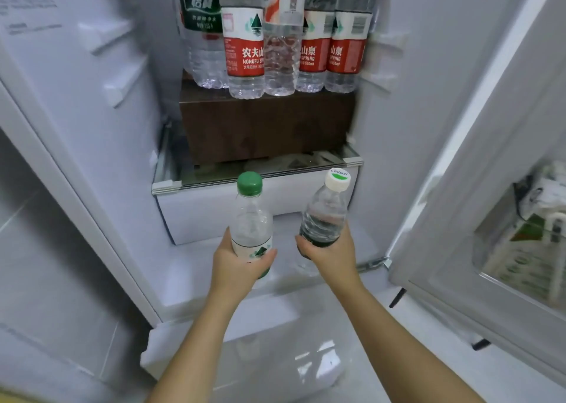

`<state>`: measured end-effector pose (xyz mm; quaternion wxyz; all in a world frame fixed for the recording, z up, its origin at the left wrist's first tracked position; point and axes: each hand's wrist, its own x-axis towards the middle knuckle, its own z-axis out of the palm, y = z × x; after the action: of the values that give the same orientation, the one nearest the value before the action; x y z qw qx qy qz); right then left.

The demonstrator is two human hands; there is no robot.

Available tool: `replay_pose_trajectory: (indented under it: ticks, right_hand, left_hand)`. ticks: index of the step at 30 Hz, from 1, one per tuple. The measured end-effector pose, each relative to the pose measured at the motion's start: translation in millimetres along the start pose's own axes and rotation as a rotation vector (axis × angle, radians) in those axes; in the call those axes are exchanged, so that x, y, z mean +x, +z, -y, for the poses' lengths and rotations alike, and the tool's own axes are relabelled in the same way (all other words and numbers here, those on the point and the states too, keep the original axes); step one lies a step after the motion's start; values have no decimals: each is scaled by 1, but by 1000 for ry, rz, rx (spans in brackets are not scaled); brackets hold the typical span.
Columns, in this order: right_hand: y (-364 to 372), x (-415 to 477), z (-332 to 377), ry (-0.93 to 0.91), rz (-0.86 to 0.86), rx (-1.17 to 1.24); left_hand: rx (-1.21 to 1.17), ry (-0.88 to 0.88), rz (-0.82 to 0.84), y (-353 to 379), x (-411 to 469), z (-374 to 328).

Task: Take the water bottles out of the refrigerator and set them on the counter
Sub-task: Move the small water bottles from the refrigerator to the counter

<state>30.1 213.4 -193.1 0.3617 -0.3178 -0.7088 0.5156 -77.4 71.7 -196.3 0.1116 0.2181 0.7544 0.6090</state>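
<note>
Gripping green-cap bottle low in L hand & white-cap bottle low in R hand, both upright just in front of open fridge, prob. to carry two per trip.

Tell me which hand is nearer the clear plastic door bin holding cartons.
Right. The right hand is left of the bin; the left hand, gripping the green-capped clear bottle, is farther left.

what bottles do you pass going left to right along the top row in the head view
green-label bottle → first red-label bottle → orange-and-white-label bottle → second red-label bottle → third red-label bottle
</note>
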Motion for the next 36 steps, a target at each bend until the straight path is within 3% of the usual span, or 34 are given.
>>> replay_pose_trajectory:
  ticks: [6, 15, 36]
  right_hand:
    - [-40, -41, 15, -3, 3, -28]
    - [-147, -130, 37, -7, -46, -29]
    - [-453, -386, 21, 129, -620, -157]
  left_hand:
    - [-5, 70, -18, 14, -39, -33]
    - [-71, 74, 123, 58, -149, -65]
    - [-24, 333, 712, 230, -456, -139]
